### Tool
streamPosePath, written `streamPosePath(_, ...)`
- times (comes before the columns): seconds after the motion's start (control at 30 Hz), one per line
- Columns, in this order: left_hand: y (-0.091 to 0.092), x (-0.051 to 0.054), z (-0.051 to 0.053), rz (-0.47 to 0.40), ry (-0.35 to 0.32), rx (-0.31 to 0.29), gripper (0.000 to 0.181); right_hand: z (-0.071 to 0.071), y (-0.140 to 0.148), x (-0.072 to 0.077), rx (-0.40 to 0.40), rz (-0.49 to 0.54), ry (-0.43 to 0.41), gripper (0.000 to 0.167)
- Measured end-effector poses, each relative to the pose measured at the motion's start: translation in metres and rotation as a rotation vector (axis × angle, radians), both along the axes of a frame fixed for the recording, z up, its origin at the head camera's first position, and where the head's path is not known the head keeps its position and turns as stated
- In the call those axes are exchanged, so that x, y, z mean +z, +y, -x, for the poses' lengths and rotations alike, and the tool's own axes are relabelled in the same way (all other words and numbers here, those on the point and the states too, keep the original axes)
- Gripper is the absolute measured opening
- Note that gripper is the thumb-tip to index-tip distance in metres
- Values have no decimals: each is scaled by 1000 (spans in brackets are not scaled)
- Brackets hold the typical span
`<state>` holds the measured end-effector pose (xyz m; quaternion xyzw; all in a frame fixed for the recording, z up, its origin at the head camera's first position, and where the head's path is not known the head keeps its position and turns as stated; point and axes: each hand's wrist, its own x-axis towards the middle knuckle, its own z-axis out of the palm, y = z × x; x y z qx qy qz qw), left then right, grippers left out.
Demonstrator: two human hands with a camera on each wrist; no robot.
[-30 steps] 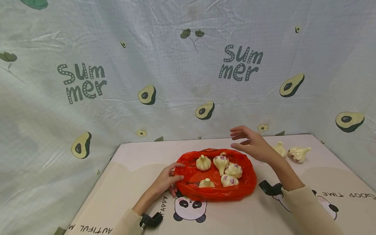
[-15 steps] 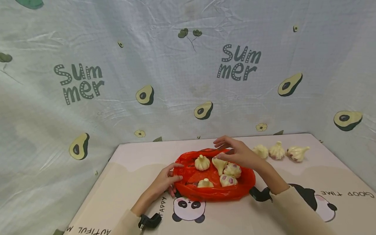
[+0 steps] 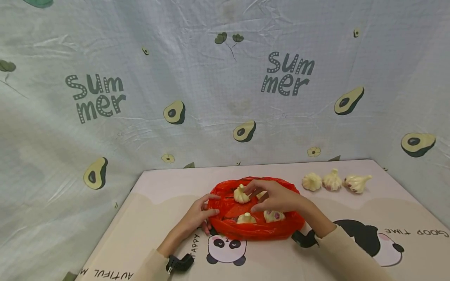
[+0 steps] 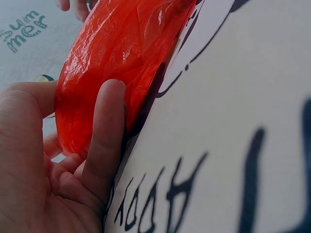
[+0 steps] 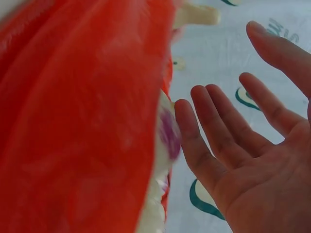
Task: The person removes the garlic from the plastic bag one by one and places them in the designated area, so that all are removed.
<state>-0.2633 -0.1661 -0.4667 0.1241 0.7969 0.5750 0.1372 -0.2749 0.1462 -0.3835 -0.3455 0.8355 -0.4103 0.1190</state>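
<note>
A red plastic bag (image 3: pixel 256 233), its mouth spread wide, sits on the table with several garlic bulbs inside. My left hand (image 3: pixel 194 215) holds the bag's left edge; thumb and fingers are on either side of the plastic in the left wrist view. Over the bag's right half hovers my right hand (image 3: pixel 277 197), fingers spread and holding nothing. Its fingertips are close to a pale garlic bulb (image 3: pixel 240 195) at the back. Another bulb (image 3: pixel 247 219) lies near the front, beside a purple-marked bulb (image 3: pixel 273 216). Other bulbs are partly hidden under my right hand.
Three garlic bulbs stand in a row at the back right: one (image 3: pixel 311 182), a middle one (image 3: pixel 332 180) and one on its side (image 3: pixel 357 183). A patterned cloth (image 3: pixel 204 148) hangs behind the table (image 3: pixel 168 183). Panda prints mark the tabletop.
My right hand has moved left and down, from beside the bulbs at the back right to low over the bag. My left hand stays at the bag's edge.
</note>
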Motion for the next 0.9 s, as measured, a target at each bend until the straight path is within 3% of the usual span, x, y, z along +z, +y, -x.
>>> streamPosePath(0.2, 0, 0, 0, -1, 5, -6, 49, -1, -4, -6, 59, -26, -1, 43)
streamPosePath(0.43, 0, 1, -1, -2, 11, -12, 49, -3, -8, -8, 65, -102, -62, 44)
streamPosePath(0.9, 0, 1, 0, 1, 9, -10, 49, -2, -12, -18, 92, -138, -77, 27)
